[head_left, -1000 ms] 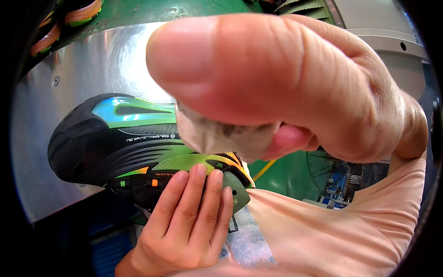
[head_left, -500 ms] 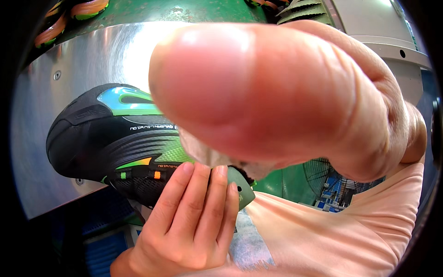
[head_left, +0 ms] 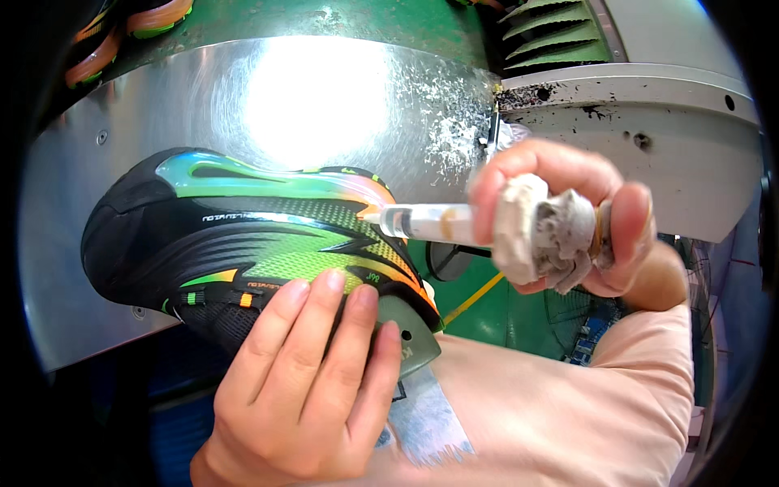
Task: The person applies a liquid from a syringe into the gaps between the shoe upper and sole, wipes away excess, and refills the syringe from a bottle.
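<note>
A black, green and orange sports shoe [head_left: 300, 243] lies on its side, its glossy sole edge away from me and its toe to the left. A grey-green shoe last [head_left: 406, 337] sticks out of its opening. My left hand [head_left: 304, 390] grips the shoe at that opening, fingers laid over its side and thumb hidden. My right hand [head_left: 568, 203] is closed round a clear syringe-like tube [head_left: 430, 223], along with a dirty whitish wad [head_left: 540, 231]. The tube's tip meets the shoe near the heel, by the sole seam.
Beneath the shoe is a shiny metal tabletop [head_left: 178, 105], with white and dark residue spots [head_left: 454, 130] toward its right end. More shoes [head_left: 154, 18] stand at the far left. A pale machine housing [head_left: 633, 114] with green slats [head_left: 556, 36] borders the right.
My right hand has drawn back from close before the camera, down and to the right. The tube in it now shows, its tip at the shoe. My left hand shifted slightly left.
</note>
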Demonstrator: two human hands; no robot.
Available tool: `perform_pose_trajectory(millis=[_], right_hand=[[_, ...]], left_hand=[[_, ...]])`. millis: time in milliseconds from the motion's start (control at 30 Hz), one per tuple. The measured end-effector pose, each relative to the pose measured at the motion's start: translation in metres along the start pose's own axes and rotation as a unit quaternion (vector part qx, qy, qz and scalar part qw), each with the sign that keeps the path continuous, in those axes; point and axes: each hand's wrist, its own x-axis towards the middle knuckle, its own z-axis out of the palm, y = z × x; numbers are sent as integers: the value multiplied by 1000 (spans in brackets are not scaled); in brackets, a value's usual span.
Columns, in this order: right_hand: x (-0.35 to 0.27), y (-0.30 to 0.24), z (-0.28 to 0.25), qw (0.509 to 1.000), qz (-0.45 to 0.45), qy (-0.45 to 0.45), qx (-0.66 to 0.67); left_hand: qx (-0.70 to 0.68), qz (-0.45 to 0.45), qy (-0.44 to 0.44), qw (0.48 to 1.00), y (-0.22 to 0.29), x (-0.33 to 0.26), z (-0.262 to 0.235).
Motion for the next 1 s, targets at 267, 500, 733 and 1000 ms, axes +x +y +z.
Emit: perform_pose_trajectory(millis=[267, 500, 733, 1000], right_hand=[[9, 75, 30, 974, -78, -94, 191], [10, 99, 55, 934, -90, -100, 331], [-11, 112, 106, 854, -131, -65, 498], [-53, 95, 155, 856, -154, 30, 493]], left_hand=[[56, -39, -40, 997, -36, -41, -6], [84, -74, -85, 990, -34, -41, -28], [111, 33, -117, 986, -61, -35, -64], [176, -14, -184, 967, -23, -32, -90]])
